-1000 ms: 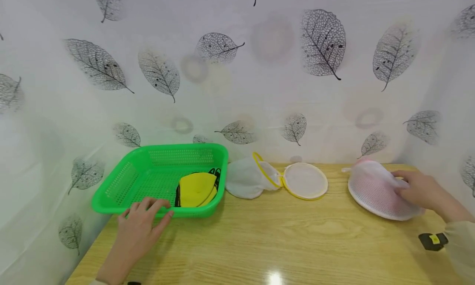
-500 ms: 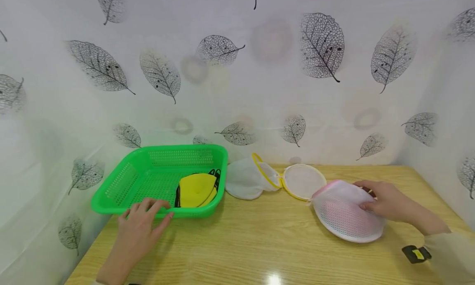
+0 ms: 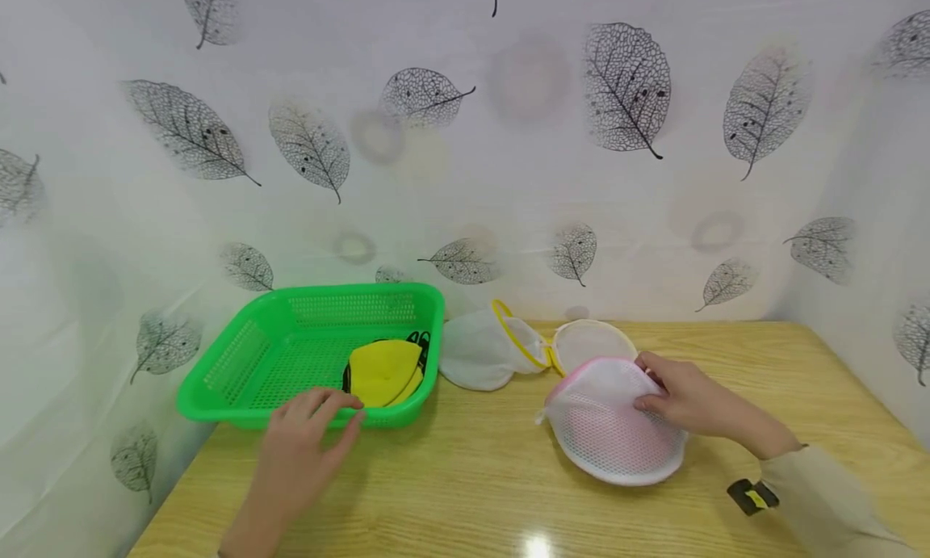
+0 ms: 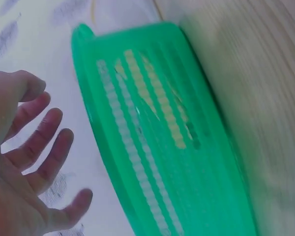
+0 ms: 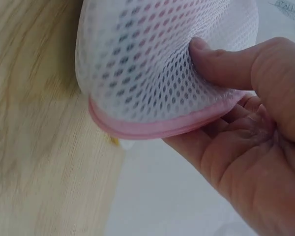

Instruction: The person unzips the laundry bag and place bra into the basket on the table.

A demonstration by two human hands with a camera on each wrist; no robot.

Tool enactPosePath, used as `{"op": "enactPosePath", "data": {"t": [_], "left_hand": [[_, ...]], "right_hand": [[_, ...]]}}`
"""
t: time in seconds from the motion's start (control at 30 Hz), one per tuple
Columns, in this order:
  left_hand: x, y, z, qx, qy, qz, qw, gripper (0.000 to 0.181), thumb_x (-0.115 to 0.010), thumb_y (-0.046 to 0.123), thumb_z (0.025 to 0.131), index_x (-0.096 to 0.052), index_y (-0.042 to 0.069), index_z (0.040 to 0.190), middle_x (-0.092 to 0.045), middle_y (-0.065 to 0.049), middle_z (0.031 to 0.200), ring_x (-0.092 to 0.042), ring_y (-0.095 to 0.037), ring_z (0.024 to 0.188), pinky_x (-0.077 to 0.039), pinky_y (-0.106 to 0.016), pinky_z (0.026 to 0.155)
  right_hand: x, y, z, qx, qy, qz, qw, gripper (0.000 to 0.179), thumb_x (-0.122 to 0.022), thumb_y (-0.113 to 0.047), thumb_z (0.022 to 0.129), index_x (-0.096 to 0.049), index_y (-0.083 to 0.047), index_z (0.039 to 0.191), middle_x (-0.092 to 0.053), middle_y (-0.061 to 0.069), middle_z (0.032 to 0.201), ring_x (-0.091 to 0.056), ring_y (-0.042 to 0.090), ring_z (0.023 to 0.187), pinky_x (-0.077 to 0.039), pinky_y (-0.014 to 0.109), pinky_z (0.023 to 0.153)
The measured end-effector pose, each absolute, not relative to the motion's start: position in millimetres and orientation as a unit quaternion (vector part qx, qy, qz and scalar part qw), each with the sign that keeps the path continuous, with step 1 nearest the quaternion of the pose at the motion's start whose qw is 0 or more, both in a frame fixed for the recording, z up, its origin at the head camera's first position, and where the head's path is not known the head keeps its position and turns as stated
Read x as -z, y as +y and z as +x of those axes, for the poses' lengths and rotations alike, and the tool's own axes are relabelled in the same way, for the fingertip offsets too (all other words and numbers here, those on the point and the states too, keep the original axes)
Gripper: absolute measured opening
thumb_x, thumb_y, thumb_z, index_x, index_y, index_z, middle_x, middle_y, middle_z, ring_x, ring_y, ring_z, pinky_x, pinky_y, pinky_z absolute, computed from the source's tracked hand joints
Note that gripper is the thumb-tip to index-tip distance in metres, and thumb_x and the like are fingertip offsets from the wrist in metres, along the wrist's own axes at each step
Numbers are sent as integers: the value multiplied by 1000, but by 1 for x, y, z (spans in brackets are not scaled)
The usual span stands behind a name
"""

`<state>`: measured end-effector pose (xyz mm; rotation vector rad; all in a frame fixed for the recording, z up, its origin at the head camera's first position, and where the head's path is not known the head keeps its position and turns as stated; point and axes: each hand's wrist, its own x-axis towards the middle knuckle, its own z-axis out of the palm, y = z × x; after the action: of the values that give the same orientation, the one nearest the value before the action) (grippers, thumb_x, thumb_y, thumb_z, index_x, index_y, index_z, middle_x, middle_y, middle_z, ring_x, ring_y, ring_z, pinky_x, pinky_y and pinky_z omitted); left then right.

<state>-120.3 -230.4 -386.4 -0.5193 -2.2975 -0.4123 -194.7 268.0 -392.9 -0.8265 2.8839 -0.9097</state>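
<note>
A white mesh laundry bag (image 3: 617,429) with pink trim and something pinkish showing through hangs from my right hand (image 3: 686,400), pinched between thumb and fingers at its upper right edge. In the right wrist view, the thumb presses into the honeycomb mesh (image 5: 162,83) above the pink edging. My left hand (image 3: 301,445) hovers at the front rim of the green plastic basket (image 3: 240,417), fingers loosely bent and holding nothing. The left wrist view shows those fingers apart from the basket wall (image 4: 152,147). Inside the basket's right end lies a folded yellow cloth item (image 3: 385,372) with black straps.
Behind the mesh bag, a white mesh bag with a yellow rim (image 3: 479,352) lies opened out, its round lid (image 3: 592,340) partly covered. The wooden table (image 3: 450,493) meets a leaf-printed curtain (image 3: 508,178) at the back.
My right hand has carried the pink-trimmed laundry bag leftward from the table's right end to right of centre. My left hand has shifted slightly right and toward me from the basket rim.
</note>
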Motion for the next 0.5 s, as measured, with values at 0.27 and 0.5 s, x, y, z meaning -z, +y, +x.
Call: {"op": "enactPosePath", "data": {"t": [0.27,0.5], "left_hand": [[391,-195,-115,190,-881,-282,330,28,-85,10,77,-70,24,95,-65,14,91,-62,-6,81,-52,-29,70],[391,-167,-110,211,-878,-326,281,15,-79,16,88,-70,25,95,-63,18,91,-57,2,77,-47,-12,69]], "right_hand": [[399,246,-203,345,884,-316,7,23,-68,5,91,-57,-15,89,-55,-9,80,-48,0,77,-44,24,64],[399,226,-215,330,871,-356,-72,27,-78,5,81,-67,-11,98,-72,13,122,-67,36,119,-55,50,98]]}}
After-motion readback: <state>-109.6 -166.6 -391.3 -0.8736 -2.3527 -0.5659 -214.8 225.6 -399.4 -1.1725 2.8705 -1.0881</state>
